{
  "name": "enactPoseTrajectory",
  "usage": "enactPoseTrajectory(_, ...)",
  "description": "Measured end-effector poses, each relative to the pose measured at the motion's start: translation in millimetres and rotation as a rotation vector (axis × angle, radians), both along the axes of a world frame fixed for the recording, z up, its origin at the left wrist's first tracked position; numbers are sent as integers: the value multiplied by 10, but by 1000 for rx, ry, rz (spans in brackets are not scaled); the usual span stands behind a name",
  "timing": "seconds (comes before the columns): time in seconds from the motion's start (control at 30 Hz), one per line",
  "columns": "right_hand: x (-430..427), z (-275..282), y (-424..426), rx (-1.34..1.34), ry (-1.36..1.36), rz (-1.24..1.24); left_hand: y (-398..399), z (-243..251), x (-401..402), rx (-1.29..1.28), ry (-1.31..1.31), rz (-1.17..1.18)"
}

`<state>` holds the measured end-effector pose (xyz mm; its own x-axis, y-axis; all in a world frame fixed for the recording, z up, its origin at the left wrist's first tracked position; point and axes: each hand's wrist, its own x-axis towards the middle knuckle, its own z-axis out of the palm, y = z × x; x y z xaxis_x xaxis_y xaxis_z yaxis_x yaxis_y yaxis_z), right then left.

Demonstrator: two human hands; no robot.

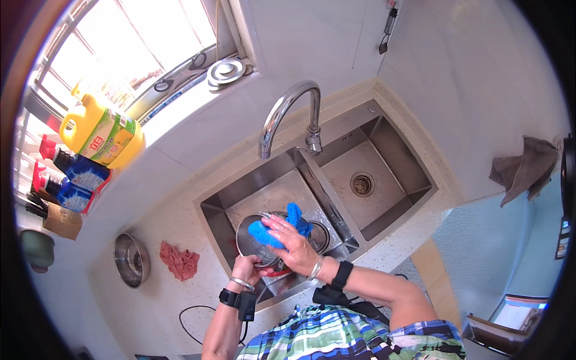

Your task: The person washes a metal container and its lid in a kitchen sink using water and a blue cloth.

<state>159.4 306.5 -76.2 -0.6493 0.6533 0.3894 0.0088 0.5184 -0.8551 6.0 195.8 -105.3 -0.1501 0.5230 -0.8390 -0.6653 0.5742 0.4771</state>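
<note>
Over the left basin of a stainless-steel double sink (270, 193), my left hand (246, 271) grips the near rim of a round metal bowl (247, 234), which is tilted. My right hand (290, 245) presses a bright blue cloth (263, 234) against the inside of the bowl, and part of the cloth sticks up beyond the fingers. Something red shows under the bowl near my left fingertips, too covered to name. The left basin's drain (320, 236) lies just right of the cloth, partly hidden.
A chrome faucet (313, 96) arches over the left basin. On the left counter are a steel bowl (131, 261) and a crumpled red cloth (179, 261). The sill holds a yellow detergent jug (105, 135), blue bottles (76, 195) and a metal lid (226, 71). A grey cloth (524, 168) hangs at right.
</note>
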Motion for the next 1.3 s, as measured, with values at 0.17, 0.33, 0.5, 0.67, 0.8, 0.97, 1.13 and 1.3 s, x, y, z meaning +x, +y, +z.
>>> enactPoseTrajectory(0.17,-35,-84,227,-231,11,-104,145,227,104,59,160,-92)
enactPoseTrajectory(0.33,-257,-261,703,-625,46,76,166,455,40,76,188,-148)
enactPoseTrajectory(0.5,-204,-849,841,-606,-147,4,9,607,-43,95,95,-103)
enactPoseTrajectory(0.67,-78,-1128,581,-1006,53,-223,-103,475,-185,87,-35,88)
enactPoseTrajectory(0.8,-231,-1198,157,-883,158,-539,-106,284,-173,18,-179,376)
enactPoseTrajectory(0.97,-236,-747,-153,-686,-80,-529,-87,3,-126,-37,-257,622)
enactPoseTrajectory(1.13,-267,-557,-474,-369,44,-280,22,-158,-56,28,-227,678)
enactPoseTrajectory(1.3,-309,-703,-130,-313,18,-396,-64,28,33,-10,-139,438)
